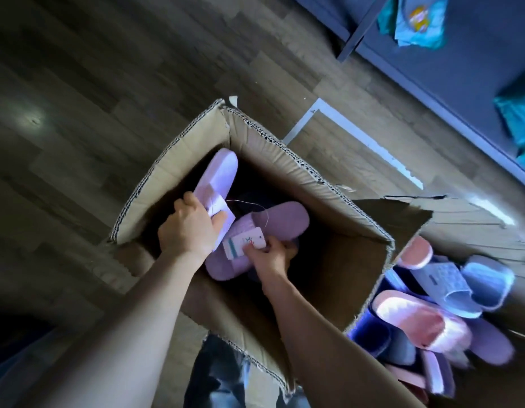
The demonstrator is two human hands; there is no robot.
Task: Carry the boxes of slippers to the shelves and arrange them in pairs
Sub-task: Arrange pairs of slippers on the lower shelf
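Observation:
An open cardboard box (pixel 284 178) stands on the wooden floor in the middle of the view. My left hand (pixel 187 228) grips a pale lilac slipper (pixel 217 175) and holds it over the box's left side. My right hand (pixel 270 254) reaches inside the box and grips a darker purple slipper (pixel 273 225) at its strap, next to a white paper tag (pixel 243 242). A thin thread runs between the two slippers. The bottom of the box is dark and I cannot make out what else lies there.
A second cardboard box (pixel 461 219) at the right holds several pink, blue and purple slippers (pixel 426 319). A dark shelf unit (pixel 432 78) with teal packages (pixel 417 19) runs along the upper right. Wooden floor (pixel 93 113) stretches to the left.

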